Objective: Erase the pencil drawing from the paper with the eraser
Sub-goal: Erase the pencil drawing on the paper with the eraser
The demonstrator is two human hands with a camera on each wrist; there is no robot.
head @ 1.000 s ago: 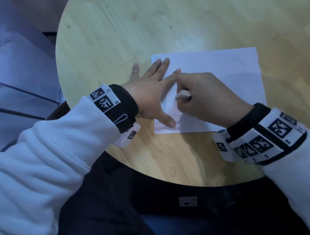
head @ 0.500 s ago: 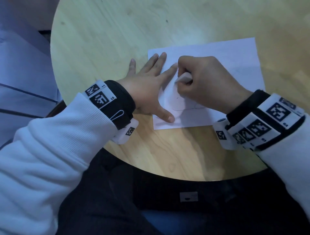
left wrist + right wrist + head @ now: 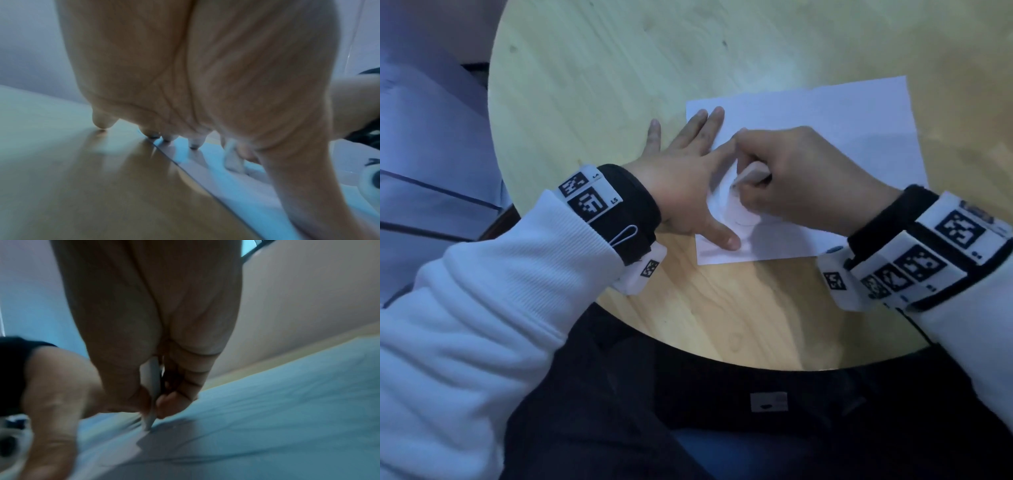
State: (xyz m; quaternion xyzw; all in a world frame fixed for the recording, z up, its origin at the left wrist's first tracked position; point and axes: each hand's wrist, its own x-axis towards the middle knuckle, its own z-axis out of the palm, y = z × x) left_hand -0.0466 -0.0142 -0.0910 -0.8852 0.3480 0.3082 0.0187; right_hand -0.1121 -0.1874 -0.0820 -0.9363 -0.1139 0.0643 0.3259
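Observation:
A white sheet of paper lies on the round wooden table. Faint curved pencil lines show near its lower left corner. My left hand lies flat with fingers spread, pressing the paper's left edge; its fingertips touch the sheet. My right hand pinches a white eraser between thumb and fingers. In the right wrist view the eraser has its tip down on the paper, right beside the left hand.
The table's rounded near edge runs just above my dark lap. Bare wood stretches behind and to the left of the paper. A grey-blue floor lies off the table's left side.
The eraser in my right hand has moved back and forth over the drawing, up the sheet and then down again. The left hand has kept pressing the paper.

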